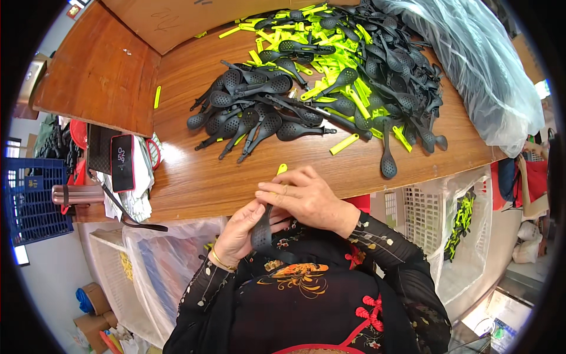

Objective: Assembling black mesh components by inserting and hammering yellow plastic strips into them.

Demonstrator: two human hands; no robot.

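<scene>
Close in front of my body, at the table's near edge, my left hand [239, 231] is closed around a black slotted spoon [261, 236] with its perforated bowl hanging down. My right hand [309, 197] is closed over the upper end of the same spoon, where a yellow-green handle piece [282, 169] pokes out above the fingers. My fingers hide the spot where the handle meets the black part. Beyond my hands lies a loose group of black spoons [268, 125]. Behind and right of it spreads a big pile of yellow-green handle pieces [345, 146] mixed with black spoon heads [388, 165].
A cardboard box [177, 23] and a wooden panel [100, 65] border the table's far left. A phone [122, 164] rests on papers at the left edge. Clear plastic sheeting [471, 65] lies along the right. Plastic-lined crates [421, 215] stand below the table's edge.
</scene>
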